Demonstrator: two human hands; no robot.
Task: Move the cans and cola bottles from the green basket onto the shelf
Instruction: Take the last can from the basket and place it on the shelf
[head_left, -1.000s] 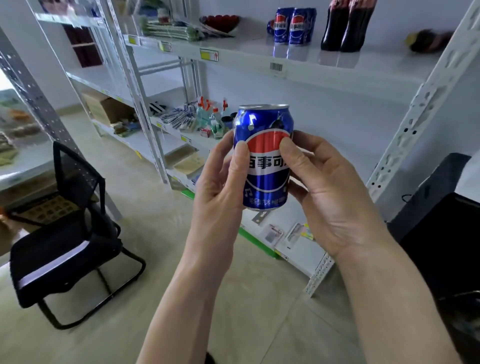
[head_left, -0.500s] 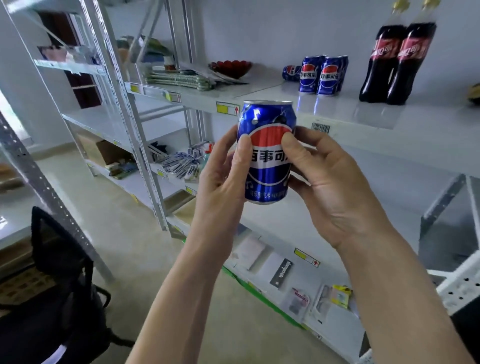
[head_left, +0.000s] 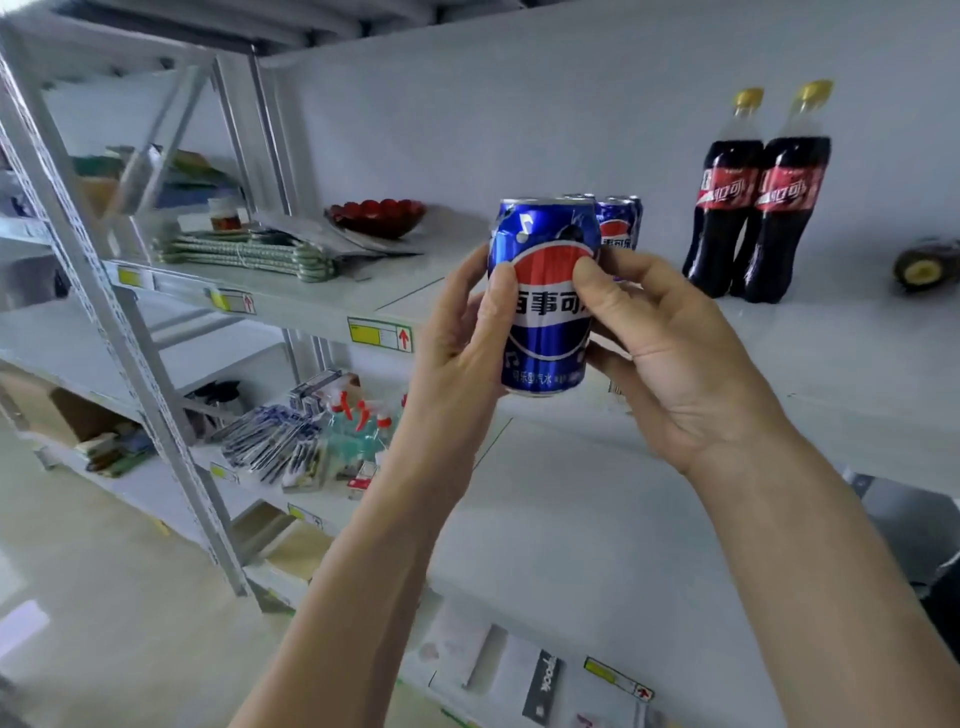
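Can (head_left: 545, 306) upright between both hands (head_left: 457, 353), above shelf (head_left: 831, 353).

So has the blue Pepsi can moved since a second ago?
Yes. The blue Pepsi can has come up to the white shelf, now overlapping the cans standing there.

Pale grey wall (head_left: 519, 104) behind white metal shelving (head_left: 831, 353), several tiers, perforated grey uprights (head_left: 119, 332) with diagonal braces. Yellow price tags with red arrows (head_left: 381, 335) on shelf edges. Red scalloped bowl (head_left: 375, 215), folded green-white cloths (head_left: 249, 254) on upper tier; spray bottles (head_left: 358, 431), packaged pens (head_left: 270, 441) on lower. Beige floor (head_left: 78, 597). Soft, even daylight.
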